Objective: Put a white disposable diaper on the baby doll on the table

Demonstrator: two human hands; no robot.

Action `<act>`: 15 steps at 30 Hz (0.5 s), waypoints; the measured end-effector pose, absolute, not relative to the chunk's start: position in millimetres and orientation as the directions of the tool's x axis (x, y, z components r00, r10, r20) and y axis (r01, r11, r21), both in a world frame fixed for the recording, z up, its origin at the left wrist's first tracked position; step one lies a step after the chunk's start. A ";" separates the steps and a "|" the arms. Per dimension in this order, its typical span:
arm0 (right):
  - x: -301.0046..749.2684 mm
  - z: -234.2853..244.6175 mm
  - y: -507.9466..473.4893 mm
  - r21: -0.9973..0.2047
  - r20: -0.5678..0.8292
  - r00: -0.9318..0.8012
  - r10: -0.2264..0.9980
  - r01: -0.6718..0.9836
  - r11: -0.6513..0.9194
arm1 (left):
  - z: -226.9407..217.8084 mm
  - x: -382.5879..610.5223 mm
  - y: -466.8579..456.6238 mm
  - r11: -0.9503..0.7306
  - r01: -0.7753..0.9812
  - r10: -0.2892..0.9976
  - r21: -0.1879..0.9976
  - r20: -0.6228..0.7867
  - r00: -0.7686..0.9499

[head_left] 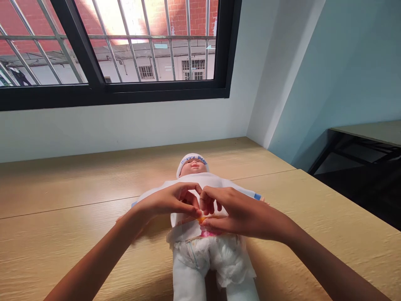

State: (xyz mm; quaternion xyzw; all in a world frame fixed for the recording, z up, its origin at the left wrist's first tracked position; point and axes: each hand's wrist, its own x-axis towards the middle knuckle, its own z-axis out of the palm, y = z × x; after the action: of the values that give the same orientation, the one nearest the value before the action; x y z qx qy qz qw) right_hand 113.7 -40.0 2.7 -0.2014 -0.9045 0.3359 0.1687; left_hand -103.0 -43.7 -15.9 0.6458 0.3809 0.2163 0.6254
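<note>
In the head view, you are bringing both bare hands together over the middle of a soft baby doll (193,166). The doll is lying on its back near the centre of the frame, its head toward the window, on a long light wood-grain table (78,188). Your left hand (166,200) is reaching in from the lower left and your right hand (244,215) from the lower right, with the two hands touching just above the doll's waist. Your fingers (206,200) are curling around a small orange piece (202,219) lying on the front of a white cloth garment (206,179). A pink patch (208,233) is showing just below the piece. You are hiding most of the orange piece, so whether your fingers are clamped on it or only resting against it cannot be told.

Below your hands, the doll is wearing a white patterned diaper (206,255). On its head, a white cap with blue lettering (192,161) is sitting snugly. Blue tips (257,196) are showing at the end of the garment's sleeve on the right. Along the upper left, a black-framed window (100,90) with steel bars is looking out on a red brick wall (184,16). At the far right, a second, pale-topped table (369,133) is standing apart on a dark frame.
</note>
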 end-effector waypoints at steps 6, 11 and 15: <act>112.4 2.7 -43.4 -0.673 0.158 -0.847 0.507 0.283 0.683 | -11.3 -99.8 -47.1 0.135 0.174 0.784 0.975 -0.212 0.583; 110.9 -2.4 -42.8 -0.670 0.178 -0.845 0.504 0.271 0.691 | -15.7 -102.3 -43.4 0.139 0.134 0.761 0.981 -0.192 0.619; 110.1 -5.1 -41.8 -0.662 0.163 -0.841 0.516 0.295 0.689 | -15.7 -102.5 -42.9 0.142 0.118 0.750 0.983 -0.185 0.635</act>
State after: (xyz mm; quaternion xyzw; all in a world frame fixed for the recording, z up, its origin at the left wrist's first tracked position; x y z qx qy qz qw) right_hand 110.1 -41.8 -5.1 -0.2246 -0.9030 0.3238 0.1710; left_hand -102.5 -42.9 -15.7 0.6105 0.3556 0.2371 0.6668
